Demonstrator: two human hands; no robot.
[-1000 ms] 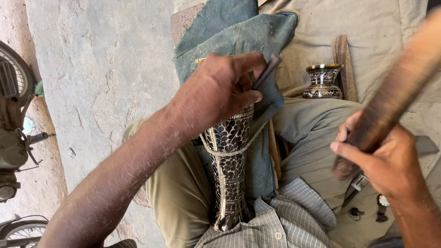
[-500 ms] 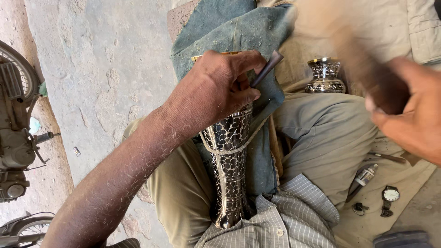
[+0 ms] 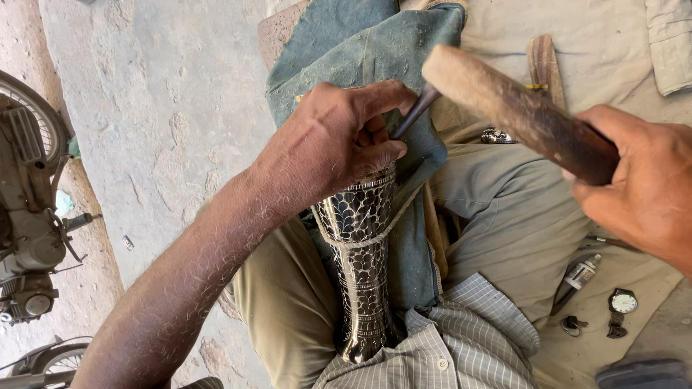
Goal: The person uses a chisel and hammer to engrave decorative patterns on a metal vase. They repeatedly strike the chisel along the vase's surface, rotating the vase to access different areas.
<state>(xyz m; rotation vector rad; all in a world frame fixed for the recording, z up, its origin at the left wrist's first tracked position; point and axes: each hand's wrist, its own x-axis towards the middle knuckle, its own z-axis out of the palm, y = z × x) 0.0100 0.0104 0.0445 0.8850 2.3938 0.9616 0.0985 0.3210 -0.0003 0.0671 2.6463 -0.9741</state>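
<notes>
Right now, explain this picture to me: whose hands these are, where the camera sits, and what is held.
The camera sits on a seated person's head and looks down at their lap, so both hands are that person's own. The left hand steadies a tall patterned metal vase lying along the thigh on a blue-grey cloth, and pinches a thin dark metal punch against it. The right hand grips a wooden mallet, its pale end at the top of the punch. On the beige sheet beside the leg lie a wristwatch and a small bottle. A motorbike stands at the left edge.
</notes>
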